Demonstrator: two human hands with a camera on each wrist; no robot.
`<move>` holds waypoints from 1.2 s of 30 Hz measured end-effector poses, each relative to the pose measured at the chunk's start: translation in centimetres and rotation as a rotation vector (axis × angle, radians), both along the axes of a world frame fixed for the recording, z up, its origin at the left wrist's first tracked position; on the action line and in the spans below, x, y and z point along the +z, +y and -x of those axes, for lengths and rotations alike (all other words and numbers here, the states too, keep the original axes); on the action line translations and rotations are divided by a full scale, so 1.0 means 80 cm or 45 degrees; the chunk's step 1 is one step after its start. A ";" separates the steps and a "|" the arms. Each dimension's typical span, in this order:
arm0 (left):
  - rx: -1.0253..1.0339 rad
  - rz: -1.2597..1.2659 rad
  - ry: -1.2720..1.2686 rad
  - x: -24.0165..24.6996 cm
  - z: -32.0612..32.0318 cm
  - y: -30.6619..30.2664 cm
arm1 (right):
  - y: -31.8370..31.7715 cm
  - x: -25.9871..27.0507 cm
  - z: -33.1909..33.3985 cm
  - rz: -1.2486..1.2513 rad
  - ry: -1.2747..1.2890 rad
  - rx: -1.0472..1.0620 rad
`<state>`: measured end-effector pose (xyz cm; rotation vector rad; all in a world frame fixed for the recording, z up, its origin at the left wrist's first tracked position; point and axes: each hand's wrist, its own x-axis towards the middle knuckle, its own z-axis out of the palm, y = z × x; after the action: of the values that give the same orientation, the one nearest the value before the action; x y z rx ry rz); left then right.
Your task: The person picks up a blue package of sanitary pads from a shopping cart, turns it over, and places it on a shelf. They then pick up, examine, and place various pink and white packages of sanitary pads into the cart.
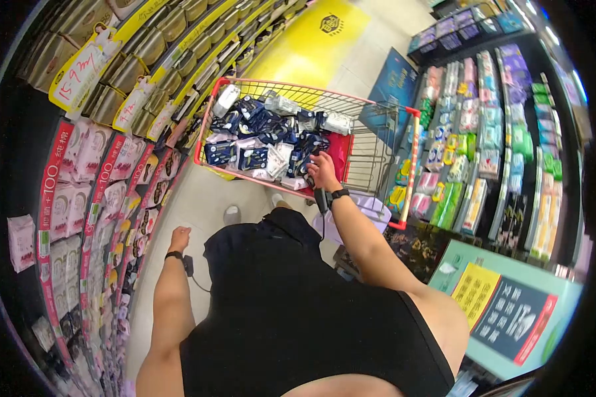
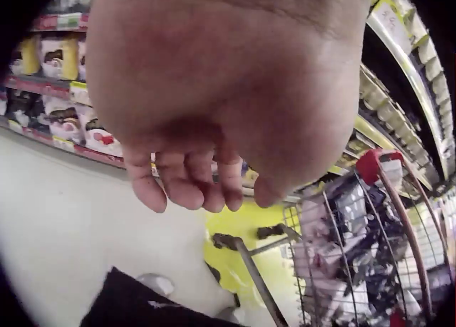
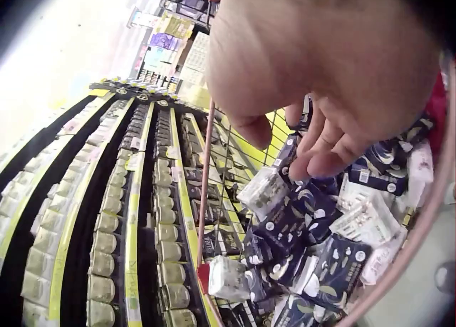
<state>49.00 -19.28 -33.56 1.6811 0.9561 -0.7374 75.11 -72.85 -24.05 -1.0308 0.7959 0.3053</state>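
A shopping cart (image 1: 410, 165) with a red rim holds a heap of dark blue packets (image 1: 250, 119) and white packs (image 1: 226, 100). Over the heap, by the cart's near side, hangs my right hand (image 1: 323, 173). Its fingers are loosely bent, and nothing shows between them in the right wrist view, where blue packets (image 3: 285, 227) lie beneath the fingertips. My left hand (image 1: 180, 238) hangs low between my body and the left shelves, apart from the cart. In the left wrist view its loosely bent fingers (image 2: 182, 191) hold nothing.
Shelves of pink and white packs (image 1: 79, 152) rise on the left, with gold-toned packs (image 1: 149, 56) above. More shelves of colourful packs (image 1: 467, 112) stand on the right. A green stand with a sign (image 1: 510, 317) is at the lower right. Yellow flooring (image 1: 304, 46) lies beyond the cart.
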 end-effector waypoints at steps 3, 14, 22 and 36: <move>0.239 -0.103 0.064 0.019 0.025 -0.023 | -0.034 -0.033 -0.061 0.158 0.122 0.165; -0.306 0.130 -0.407 0.134 -0.124 -0.337 | -0.155 -0.124 -0.186 0.186 0.167 0.321; -0.509 0.022 -0.229 0.181 -0.155 -0.365 | -0.166 -0.152 -0.217 0.115 0.217 0.204; -0.092 -0.112 -0.219 0.141 -0.027 -0.274 | -0.175 -0.110 -0.153 0.024 0.387 0.095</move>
<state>51.14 -41.23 -22.26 1.8319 0.8210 -0.5940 87.35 -86.88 -32.87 -1.0463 1.0358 0.5277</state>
